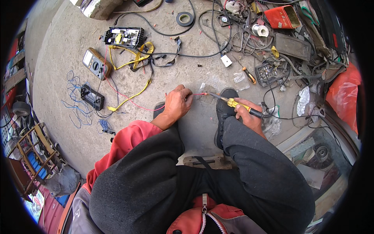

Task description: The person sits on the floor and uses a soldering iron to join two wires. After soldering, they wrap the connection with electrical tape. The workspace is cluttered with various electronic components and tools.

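Spreading across the view, a concrete floor (58,97) lies beneath both hands, with an opened black case (124,37) and a multimeter (95,63) off to the left. Wrapped firmly in the right hand (251,119) is a yellow-handled soldering iron (241,106); pinched in the left hand's (177,105) closed fingers is a thin red wire (198,94), its end at the iron's tip.

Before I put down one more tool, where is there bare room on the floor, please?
A wide bare patch of floor lies left of the meter and blue wires. A smaller one lies between the yellow strap and the left hand. It is crowded at upper right, around the scissors and red container.
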Tool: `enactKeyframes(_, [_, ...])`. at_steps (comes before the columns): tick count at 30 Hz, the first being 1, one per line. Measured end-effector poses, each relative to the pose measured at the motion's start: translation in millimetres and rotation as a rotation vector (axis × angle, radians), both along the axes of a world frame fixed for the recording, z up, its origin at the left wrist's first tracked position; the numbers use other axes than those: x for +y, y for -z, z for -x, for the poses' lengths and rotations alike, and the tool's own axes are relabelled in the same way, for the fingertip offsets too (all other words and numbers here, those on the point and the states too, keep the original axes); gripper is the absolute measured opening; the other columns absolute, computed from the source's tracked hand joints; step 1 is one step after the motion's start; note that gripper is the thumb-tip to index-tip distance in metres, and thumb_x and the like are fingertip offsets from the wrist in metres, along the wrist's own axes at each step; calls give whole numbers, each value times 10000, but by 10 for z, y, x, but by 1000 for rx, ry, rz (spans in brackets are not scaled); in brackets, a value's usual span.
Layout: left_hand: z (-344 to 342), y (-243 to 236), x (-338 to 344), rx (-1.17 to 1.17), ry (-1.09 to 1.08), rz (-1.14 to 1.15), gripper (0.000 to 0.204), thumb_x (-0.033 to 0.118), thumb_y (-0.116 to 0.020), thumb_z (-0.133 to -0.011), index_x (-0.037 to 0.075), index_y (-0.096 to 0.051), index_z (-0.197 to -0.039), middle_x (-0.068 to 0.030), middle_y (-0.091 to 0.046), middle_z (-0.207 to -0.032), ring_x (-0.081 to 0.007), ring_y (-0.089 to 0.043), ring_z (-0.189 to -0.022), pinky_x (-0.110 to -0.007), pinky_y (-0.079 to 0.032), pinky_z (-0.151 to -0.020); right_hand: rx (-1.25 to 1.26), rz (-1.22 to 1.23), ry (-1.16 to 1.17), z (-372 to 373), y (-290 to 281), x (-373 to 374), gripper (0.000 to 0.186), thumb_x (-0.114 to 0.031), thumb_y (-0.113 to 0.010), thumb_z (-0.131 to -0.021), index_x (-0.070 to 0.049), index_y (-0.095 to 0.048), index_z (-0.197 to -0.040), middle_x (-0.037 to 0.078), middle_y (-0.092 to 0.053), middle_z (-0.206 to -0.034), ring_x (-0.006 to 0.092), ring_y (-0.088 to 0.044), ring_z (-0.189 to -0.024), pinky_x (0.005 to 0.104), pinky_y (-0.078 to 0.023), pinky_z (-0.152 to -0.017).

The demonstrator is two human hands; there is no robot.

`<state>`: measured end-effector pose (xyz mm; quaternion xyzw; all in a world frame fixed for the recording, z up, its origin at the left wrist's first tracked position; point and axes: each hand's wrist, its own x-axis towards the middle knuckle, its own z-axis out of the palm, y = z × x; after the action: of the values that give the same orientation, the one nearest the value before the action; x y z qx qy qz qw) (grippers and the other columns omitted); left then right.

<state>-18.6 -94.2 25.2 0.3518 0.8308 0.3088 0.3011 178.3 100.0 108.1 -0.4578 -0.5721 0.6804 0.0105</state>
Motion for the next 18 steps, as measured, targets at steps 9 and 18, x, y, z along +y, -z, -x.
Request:
enactKeyframes(9, [-1, -2, 0, -38, -8, 12, 88, 117, -654, -815, 37, -688, -808, -150, -623, -828, -379, -627, -763, -463, -488, -660, 8, -15, 20, 1, 0, 3, 320, -123, -644, -884, 80, -678, -1128, 73, -671, -792, 76, -569, -620, 207, -459, -580])
enactKeyframes(18, [-3, 23, -4, -7, -1, -7, 81, 106, -676, -801, 31, -703, -816, -143, -627, -797, -353, -631, -724, -430, -496, -646, 37, -26, 43, -32, 42, 0, 329, -128, -645, -888, 83, -673, -1139, 81, -672, -788, 80, -575, -617, 206, -463, -575])
